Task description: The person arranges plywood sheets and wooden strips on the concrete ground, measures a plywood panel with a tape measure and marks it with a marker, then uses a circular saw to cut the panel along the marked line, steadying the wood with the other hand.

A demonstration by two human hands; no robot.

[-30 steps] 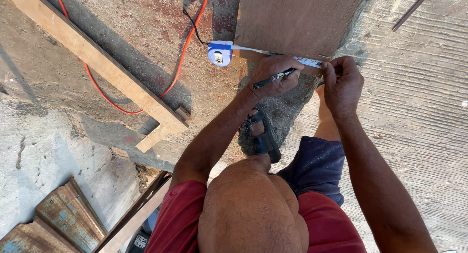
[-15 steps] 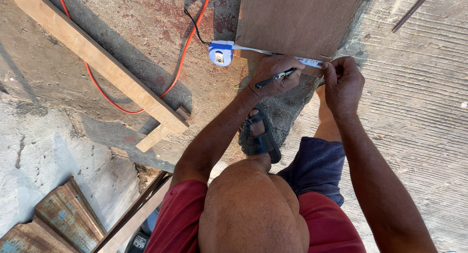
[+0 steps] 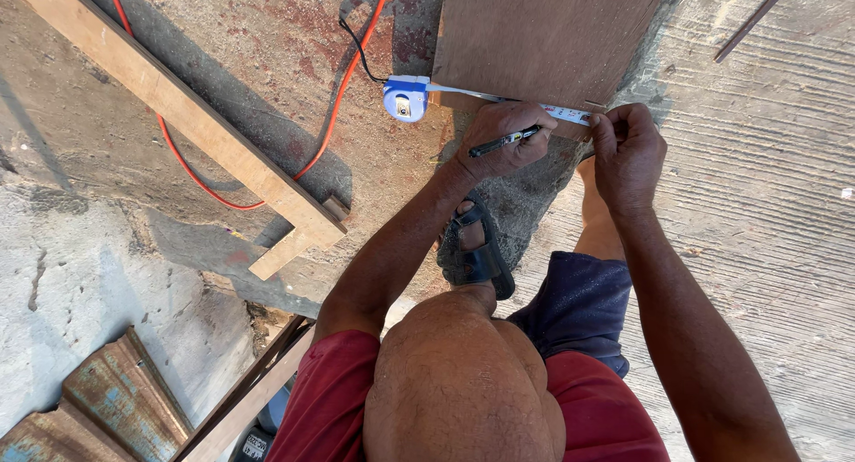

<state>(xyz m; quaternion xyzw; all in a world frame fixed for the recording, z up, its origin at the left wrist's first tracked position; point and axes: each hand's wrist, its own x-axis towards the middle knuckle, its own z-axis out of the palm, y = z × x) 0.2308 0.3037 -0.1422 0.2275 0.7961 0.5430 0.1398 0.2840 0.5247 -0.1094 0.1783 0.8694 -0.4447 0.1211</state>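
— What does the head view show of the hands?

— Both rest at the near edge of a brown board (image 3: 543, 34) that lies on the ground. The left hand (image 3: 501, 137) has its fingers curled shut around a dark pen (image 3: 505, 141), which lies across the knuckles with its tip pointing right. That same hand presses down on the tape measure's blade (image 3: 570, 114).

— And the other one?

— The right hand (image 3: 629, 150) is closed too, its fingertips pinched on the far end of the blade, right at the board's corner.

— Where is the tape itself?

— Its blue and white case (image 3: 405, 98) sits on the ground just beside the board's left corner, and the blade runs from it along the board's near edge, under the left hand and across to the right hand.

— What else is about?

— A sandalled foot (image 3: 472, 248) stands just below the left hand, on a dark patch of ground. An orange cable (image 3: 343, 97) loops over the dirt to the left, passing under a long wooden plank (image 3: 178, 106) that lies slantwise. Rusty corrugated sheets (image 3: 98, 408) lie at the lower left corner. The right side is ridged concrete (image 3: 766, 204).
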